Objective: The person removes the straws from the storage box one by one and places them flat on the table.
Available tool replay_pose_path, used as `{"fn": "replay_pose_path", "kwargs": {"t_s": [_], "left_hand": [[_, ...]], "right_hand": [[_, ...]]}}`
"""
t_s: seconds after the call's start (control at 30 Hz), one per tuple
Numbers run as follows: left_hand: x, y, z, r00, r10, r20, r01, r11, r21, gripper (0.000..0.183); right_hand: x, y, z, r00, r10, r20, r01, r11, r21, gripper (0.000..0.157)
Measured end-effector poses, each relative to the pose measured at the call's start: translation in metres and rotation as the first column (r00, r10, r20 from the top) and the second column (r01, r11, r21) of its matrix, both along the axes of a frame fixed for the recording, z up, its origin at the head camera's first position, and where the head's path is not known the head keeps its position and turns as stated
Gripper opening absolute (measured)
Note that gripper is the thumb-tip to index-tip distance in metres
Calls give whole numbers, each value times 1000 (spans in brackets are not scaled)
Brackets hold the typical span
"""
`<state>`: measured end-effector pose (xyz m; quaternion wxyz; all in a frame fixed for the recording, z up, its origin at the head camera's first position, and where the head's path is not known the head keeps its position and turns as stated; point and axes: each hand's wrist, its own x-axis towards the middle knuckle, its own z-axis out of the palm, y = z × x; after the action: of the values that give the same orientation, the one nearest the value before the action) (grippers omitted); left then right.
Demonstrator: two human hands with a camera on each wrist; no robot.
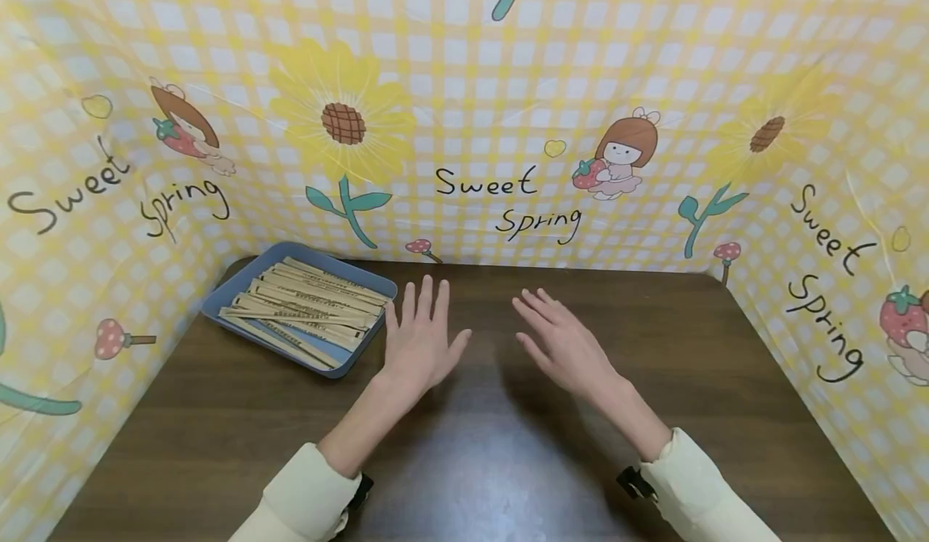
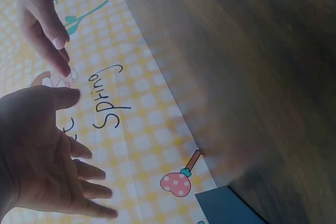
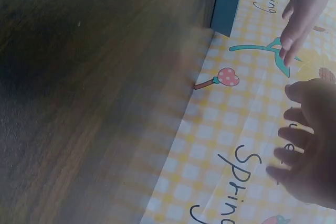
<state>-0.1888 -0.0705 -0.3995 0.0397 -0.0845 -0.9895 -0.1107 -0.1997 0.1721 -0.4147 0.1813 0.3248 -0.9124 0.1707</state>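
My left hand (image 1: pixel 419 336) is held over the table with its fingers spread and straight, just right of a blue tray (image 1: pixel 218 310). Several slim paper-wrapped sticks (image 1: pixel 312 300) with printed lettering lie in that tray, some crossing over others. To the right, my right hand (image 1: pixel 569 344) is also over the table, fingers extended and pointing inward to the left. Neither hand holds anything. In the left wrist view, the left palm (image 2: pixel 44 156) shows with its fingers apart, and a corner of the tray (image 2: pixel 228 205) appears at the bottom.
The dark wooden table (image 1: pixel 479 437) is bounded at the back and both sides by a yellow checked cloth (image 1: pixel 479 90) with flowers and lettering. The tray stands at the back left, near where the cloth walls meet. Each wrist wears a black band (image 1: pixel 635 483).
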Motion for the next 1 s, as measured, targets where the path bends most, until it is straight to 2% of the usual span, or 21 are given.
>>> {"fn": "replay_pose_path", "kwargs": {"t_s": [0.2, 0.37, 0.67, 1.0], "left_hand": [[6, -9, -1, 998, 30, 57, -32, 998, 45, 85], [7, -14, 1, 997, 47, 64, -48, 999, 12, 82], [11, -30, -3, 997, 66, 33, -66, 998, -6, 79], [21, -50, -10, 996, 85, -10, -85, 996, -9, 72]], "right_hand": [[-6, -6, -7, 987, 129, -98, -133, 991, -33, 47], [-15, -11, -8, 967, 192, -170, -201, 979, -37, 45], [-30, -29, -7, 948, 287, -135, -282, 958, 51, 45], [-43, -62, -8, 912, 374, -169, -360, 926, 110, 41]]}}
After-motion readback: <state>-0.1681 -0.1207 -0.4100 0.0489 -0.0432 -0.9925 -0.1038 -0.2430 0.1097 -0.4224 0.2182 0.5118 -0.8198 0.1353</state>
